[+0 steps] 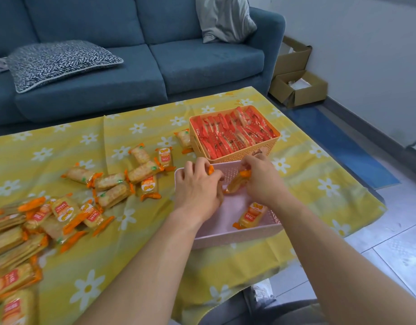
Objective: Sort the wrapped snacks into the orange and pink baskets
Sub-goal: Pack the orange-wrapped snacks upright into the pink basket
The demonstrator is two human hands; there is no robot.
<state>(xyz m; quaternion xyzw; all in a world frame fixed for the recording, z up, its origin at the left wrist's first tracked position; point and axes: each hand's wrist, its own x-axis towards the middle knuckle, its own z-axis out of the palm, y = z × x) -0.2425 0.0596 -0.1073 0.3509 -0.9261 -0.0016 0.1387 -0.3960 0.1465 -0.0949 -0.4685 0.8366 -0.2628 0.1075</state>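
Pink plastic of the basket (237,234) lies directly under my hands. My right hand (264,181) pinches a snack packet (235,185) by its upper end, long axis slanting down toward my left hand (197,186), which pinches a separate orange wrapper end (211,170).

White characters that look like "151G" are seen, upside down, on the red label of a wrapped snack (166,157) lying on the yellow tablecloth (307,184), left of the orange basket (225,158). The same marking is made out on a second snack (251,215) inside the pink basket (237,235) and on a third snack (93,216) in the heap at the left. Print on the red packets (232,132) in the orange basket is too small to be read.
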